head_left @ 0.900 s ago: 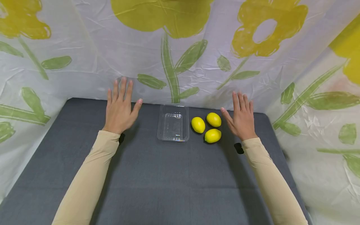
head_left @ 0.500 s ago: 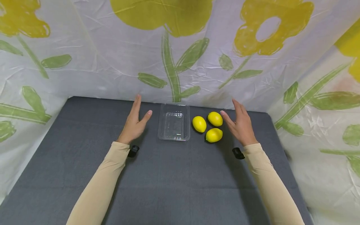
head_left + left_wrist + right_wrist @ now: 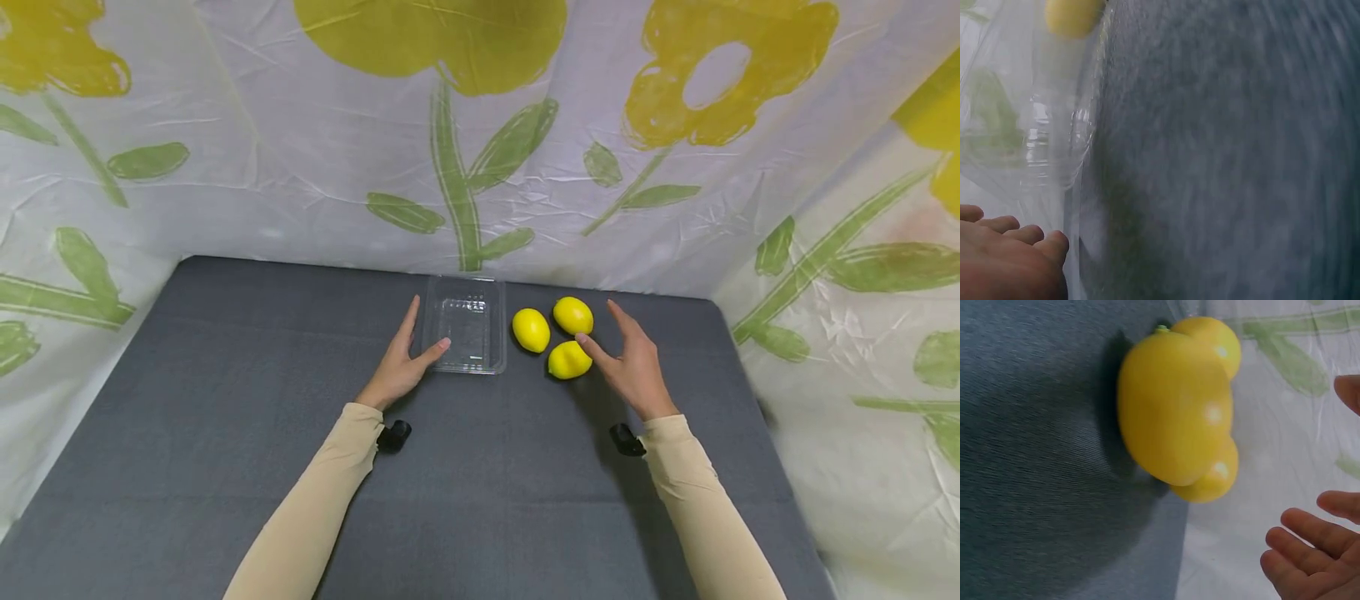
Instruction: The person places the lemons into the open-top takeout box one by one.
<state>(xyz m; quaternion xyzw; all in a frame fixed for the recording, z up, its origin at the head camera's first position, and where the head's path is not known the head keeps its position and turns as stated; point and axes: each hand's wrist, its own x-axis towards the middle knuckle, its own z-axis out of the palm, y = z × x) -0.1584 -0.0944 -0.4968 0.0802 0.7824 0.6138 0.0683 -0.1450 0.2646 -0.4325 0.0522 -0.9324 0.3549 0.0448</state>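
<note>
A clear plastic box (image 3: 467, 333) lies at the back middle of the grey-covered table. My left hand (image 3: 397, 367) is at its left side, thumb stretched over its near left part; contact cannot be told. In the left wrist view, the fingers (image 3: 1025, 234) sit beside the clear box (image 3: 1038, 144). Three yellow lemons sit right of the box: a left one (image 3: 531, 331), a back one (image 3: 573, 317) and a near one (image 3: 568, 361). My right hand (image 3: 633, 367) is just right of them with fingers spread, its thumb overlapping the near lemon (image 3: 1172, 409) in the head view. Neither hand holds anything.
Grey cloth (image 3: 480, 467) covers the table. A white curtain (image 3: 300, 167) with yellow flowers and green leaves hangs at the back edge and along both sides. A small black wrist camera (image 3: 395, 436) is on the left wrist, another black camera (image 3: 627, 439) on the right.
Both hands have come down toward the table and nearer the person. The left hand has moved right to the box; both have turned with palms facing inward. Box and lemons stay in place.
</note>
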